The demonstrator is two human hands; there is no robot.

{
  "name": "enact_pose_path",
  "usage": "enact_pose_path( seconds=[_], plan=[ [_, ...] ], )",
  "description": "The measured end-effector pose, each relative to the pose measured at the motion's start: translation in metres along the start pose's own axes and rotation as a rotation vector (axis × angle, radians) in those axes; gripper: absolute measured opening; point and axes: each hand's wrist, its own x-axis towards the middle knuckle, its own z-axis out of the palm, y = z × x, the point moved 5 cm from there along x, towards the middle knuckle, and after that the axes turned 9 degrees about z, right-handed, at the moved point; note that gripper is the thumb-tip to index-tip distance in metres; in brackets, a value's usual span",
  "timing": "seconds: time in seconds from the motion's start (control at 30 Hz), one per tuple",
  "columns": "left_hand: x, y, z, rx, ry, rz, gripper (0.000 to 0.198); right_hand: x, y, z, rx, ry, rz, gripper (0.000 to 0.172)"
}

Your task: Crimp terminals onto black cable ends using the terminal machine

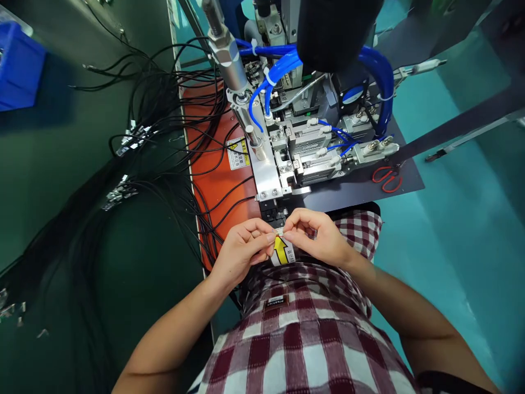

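Observation:
My left hand (pixel 246 247) and my right hand (pixel 318 236) meet just in front of the machine's near end, close to my body. Thumb and forefinger of each are pinched together, the tips nearly touching. A tiny light-coloured piece seems to lie between them, too small to name. Right below the fingertips is a white label with a yellow arrow (pixel 281 250). Beyond them sits a black block (pixel 270 210) at the end of the machine's silver plate (pixel 266 178). Black cables (pixel 205 208) run across the orange surface (pixel 217 180) beside my left hand.
The machine (pixel 315 148) carries air cylinders and blue hoses (pixel 283 65). Red-handled scissors (pixel 388 179) lie on its dark base plate at right. Bundles of black cables with metal-ended connectors (pixel 121 192) cover the green table (pixel 156 306). A blue bin (pixel 20 65) stands far left.

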Motion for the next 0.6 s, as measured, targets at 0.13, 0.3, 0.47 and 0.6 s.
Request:
enact_pose_path(
  seconds=[0.13,0.3,0.47,0.6],
  plan=[
    [0.0,0.0,0.001,0.012,0.01,0.004,0.025,-0.001,0.0,0.008,0.044,0.045,-0.001,0.014],
    [-0.001,0.0,-0.001,-0.023,0.021,0.024,0.023,0.001,0.004,0.013,0.138,0.005,0.069,0.018],
    [0.0,-0.001,0.0,-0.084,-0.006,0.04,0.018,0.003,0.01,0.018,0.286,-0.076,0.15,0.024],
    [0.0,-0.002,0.0,-0.117,-0.036,0.04,0.016,0.007,0.008,0.019,0.352,-0.135,0.17,0.024]
  ],
)
